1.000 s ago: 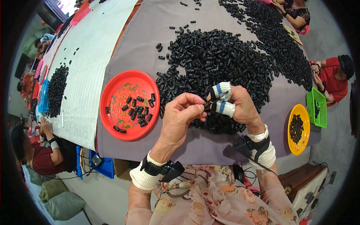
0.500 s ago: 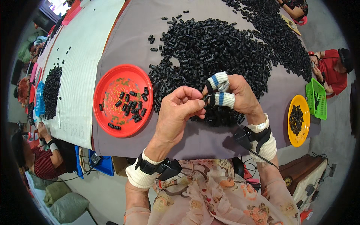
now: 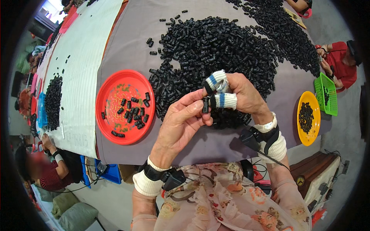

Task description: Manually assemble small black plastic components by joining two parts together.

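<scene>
Between my two hands is a small black cylindrical plastic piece (image 3: 206, 105), held upright over the near edge of a big pile of similar black pieces (image 3: 216, 50). My left hand (image 3: 181, 117) pinches it between thumb and fingers. My right hand (image 3: 243, 94), with white-and-blue striped finger covers (image 3: 225, 101) on thumb and finger, closes on the same piece from the right. To the left lies a red plate (image 3: 104, 129) with a printed pattern and several black pieces on it.
At the right stand a yellow plate (image 3: 303, 135) of small dark parts and a green basket (image 3: 327, 107). A person in red (image 3: 341, 63) sits beyond them. Another person in stripes (image 3: 54, 171) works at the left, near a black pile (image 3: 53, 96) and a blue basket (image 3: 41, 111).
The black piece now shows plainly between my fingertips, where it was mostly hidden before. My hands remain together over the pile's near edge; the whole view has shifted slightly.
</scene>
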